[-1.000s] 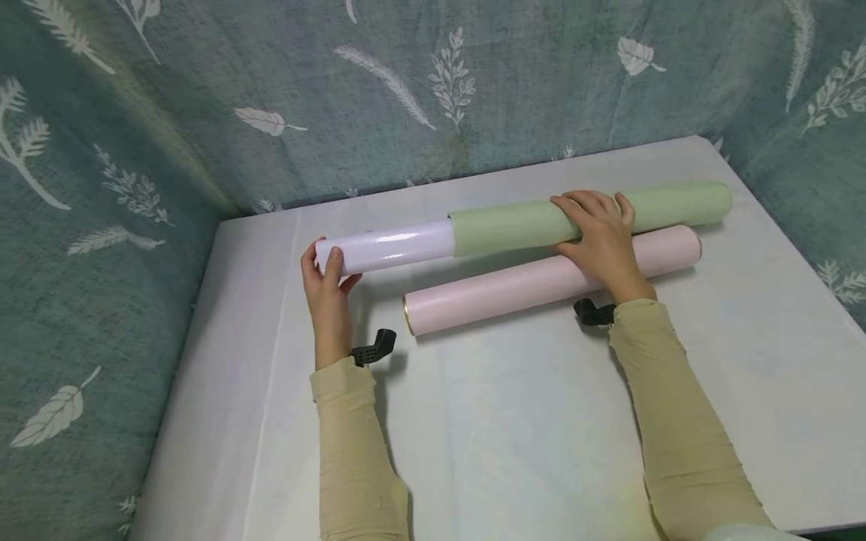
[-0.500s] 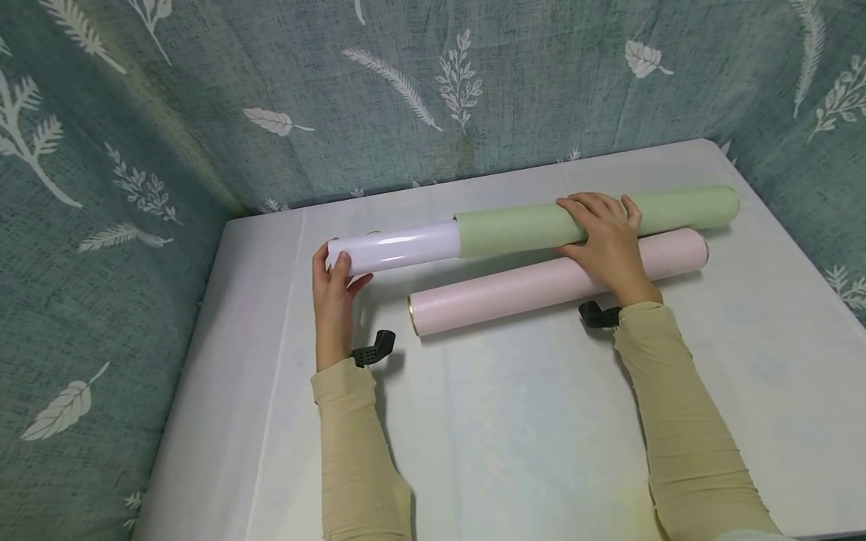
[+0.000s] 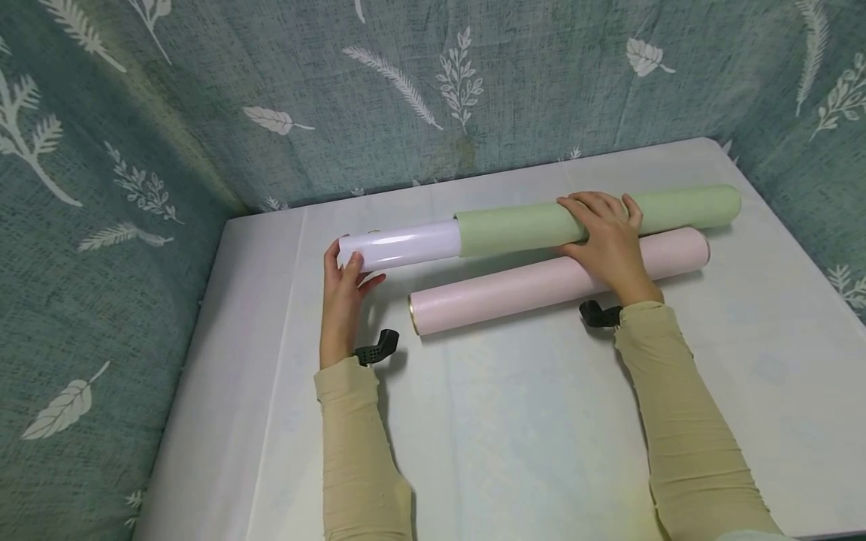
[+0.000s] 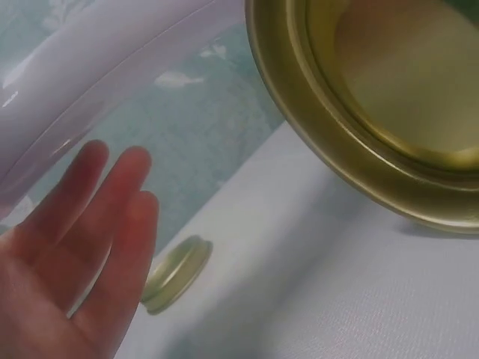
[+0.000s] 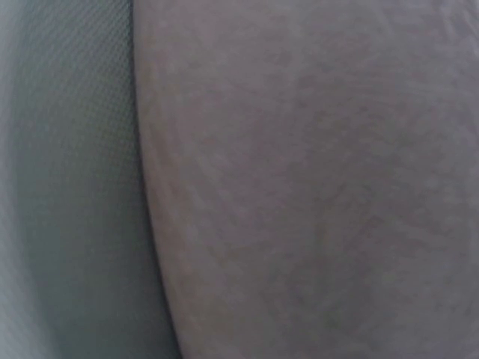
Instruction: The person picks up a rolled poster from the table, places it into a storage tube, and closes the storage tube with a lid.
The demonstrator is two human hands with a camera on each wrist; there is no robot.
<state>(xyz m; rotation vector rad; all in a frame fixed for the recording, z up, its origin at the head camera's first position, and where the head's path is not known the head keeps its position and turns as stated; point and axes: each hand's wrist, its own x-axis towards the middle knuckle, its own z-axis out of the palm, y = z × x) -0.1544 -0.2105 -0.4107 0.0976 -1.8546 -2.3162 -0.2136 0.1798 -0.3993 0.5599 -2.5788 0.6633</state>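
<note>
A glossy pale-lilac paper roll (image 3: 409, 245) sits partly inside the left end of a long green tube (image 3: 510, 228). My left hand (image 3: 341, 304) holds the roll's outer end, thumb on the near side. Several of its fingers (image 4: 112, 232) stretch out below the roll in the left wrist view. Farther right, my right hand (image 3: 607, 244) grips the green tube from above. Under that wrist lies a pink tube (image 3: 497, 297) with a gold metal rim (image 4: 359, 179) at its left end. Close up, the right wrist view shows mostly the pink tube's surface (image 5: 314, 179).
A gold lid (image 4: 177, 274) lies on the white table (image 3: 514, 421) behind the roll, nearly hidden in the head view. Patterned green cloth (image 3: 406, 90) hangs behind the table and at both sides. Each wrist wears a black camera mount (image 3: 379, 348).
My left hand has moved to the right, and the lilac roll has slid deeper into the green tube. The right hand keeps its grip; the pink tube lies as before.
</note>
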